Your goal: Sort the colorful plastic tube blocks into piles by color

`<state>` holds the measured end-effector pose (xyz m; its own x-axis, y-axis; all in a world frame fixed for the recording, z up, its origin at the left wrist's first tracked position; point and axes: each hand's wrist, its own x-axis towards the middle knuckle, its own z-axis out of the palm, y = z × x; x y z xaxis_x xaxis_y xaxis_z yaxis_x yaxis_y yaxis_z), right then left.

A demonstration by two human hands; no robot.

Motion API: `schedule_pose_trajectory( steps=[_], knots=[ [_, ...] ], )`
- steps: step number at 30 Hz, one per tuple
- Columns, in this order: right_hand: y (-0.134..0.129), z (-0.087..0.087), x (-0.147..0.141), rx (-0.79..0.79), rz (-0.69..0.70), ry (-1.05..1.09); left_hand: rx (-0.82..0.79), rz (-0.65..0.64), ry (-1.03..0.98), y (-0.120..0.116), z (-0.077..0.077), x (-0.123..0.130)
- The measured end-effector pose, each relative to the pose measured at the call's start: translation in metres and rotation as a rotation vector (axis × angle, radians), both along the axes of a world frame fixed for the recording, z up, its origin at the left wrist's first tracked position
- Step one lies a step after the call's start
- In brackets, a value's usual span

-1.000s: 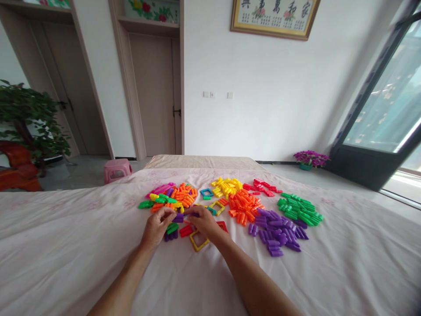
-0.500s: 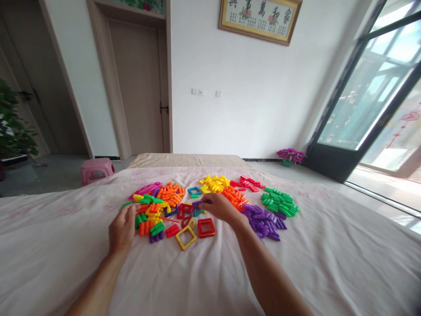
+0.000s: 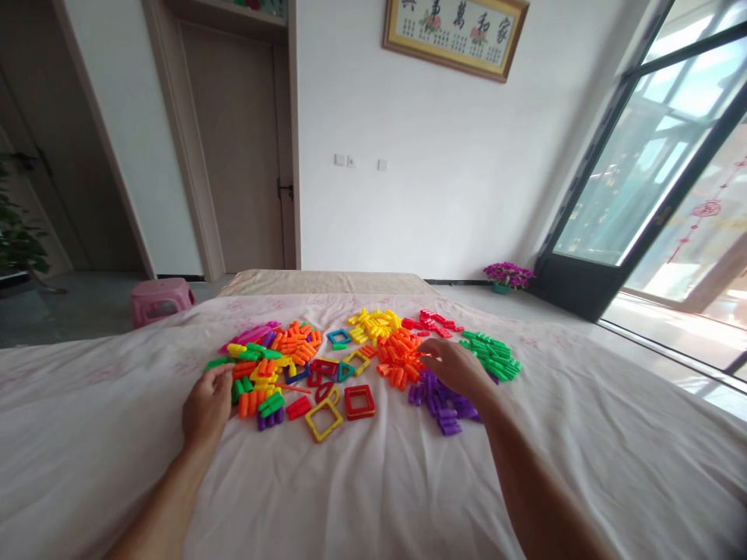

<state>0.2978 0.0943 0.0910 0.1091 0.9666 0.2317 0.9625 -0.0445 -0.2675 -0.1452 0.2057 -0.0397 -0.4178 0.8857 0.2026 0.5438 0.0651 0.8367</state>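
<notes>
My left hand [image 3: 205, 404] rests at the left edge of a mixed pile of plastic building pieces [image 3: 257, 377]. Its fingers are curled together, and what they hold, if anything, is hidden. A green piece [image 3: 219, 362] lies just beyond those fingertips. My right hand [image 3: 458, 367] hovers over the purple pieces [image 3: 448, 420], its thumb and fingers slightly apart near the orange pieces [image 3: 400, 358]. Between my hands lie a yellow square frame [image 3: 315, 435], a red square frame [image 3: 360, 389] and a teal triangle [image 3: 346, 372].
Behind are piles of yellow pieces [image 3: 373, 323] and red pieces [image 3: 432, 320], with green pieces [image 3: 493, 356] at the right. A pale cloth [image 3: 327, 505] covers the surface. A pink stool [image 3: 162, 302] stands on the floor at the left.
My right hand has moved right, from a purple piece among the frames to above the purple pile. My left hand stays by the mixed pile. The view has turned slightly right.
</notes>
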Motion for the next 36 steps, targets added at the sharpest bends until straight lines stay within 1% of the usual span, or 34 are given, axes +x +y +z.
schedule_pose_trajectory(
  steps=[2, 5, 8, 10, 11, 13, 15, 17, 20, 30, 33, 36],
  knots=[
    [0.008, -0.003, -0.037, 0.000, 0.190, 0.105, 0.013, -0.008, -0.013, 0.000, 0.000, 0.000],
    [0.019, -0.015, -0.101, -0.037, 0.448, 0.241, 0.036, -0.026, -0.011, 0.000, -0.001, -0.002],
    [0.026, -0.033, -0.161, -0.063, 0.610, 0.187, 0.053, -0.034, -0.006, 0.001, -0.003, -0.004],
    [0.029, -0.045, -0.194, -0.071, 0.662, 0.097, 0.060, -0.039, -0.002, 0.002, -0.004, -0.005],
    [0.031, -0.050, -0.208, -0.073, 0.657, 0.047, 0.061, -0.042, 0.000, 0.002, -0.004, -0.005],
    [0.034, -0.058, -0.231, -0.078, 0.613, -0.041, 0.062, -0.050, 0.004, 0.002, -0.004, -0.005],
    [0.037, -0.064, -0.248, -0.072, 0.551, -0.088, 0.060, -0.056, 0.011, 0.001, -0.003, -0.005],
    [0.039, -0.068, -0.258, -0.069, 0.513, -0.103, 0.057, -0.060, 0.019, 0.001, -0.002, -0.004],
    [0.042, -0.072, -0.262, -0.044, 0.491, -0.103, 0.048, -0.063, 0.027, 0.001, 0.000, -0.004],
    [0.037, -0.077, -0.243, -0.017, 0.501, -0.052, 0.047, -0.067, 0.036, -0.001, 0.002, -0.002],
    [0.042, -0.080, -0.239, -0.048, 0.495, -0.005, 0.110, -0.106, 0.031, -0.005, 0.005, 0.002],
    [0.046, -0.080, -0.236, -0.054, 0.464, 0.062, 0.190, -0.210, 0.029, -0.012, 0.011, 0.009]
  ],
)
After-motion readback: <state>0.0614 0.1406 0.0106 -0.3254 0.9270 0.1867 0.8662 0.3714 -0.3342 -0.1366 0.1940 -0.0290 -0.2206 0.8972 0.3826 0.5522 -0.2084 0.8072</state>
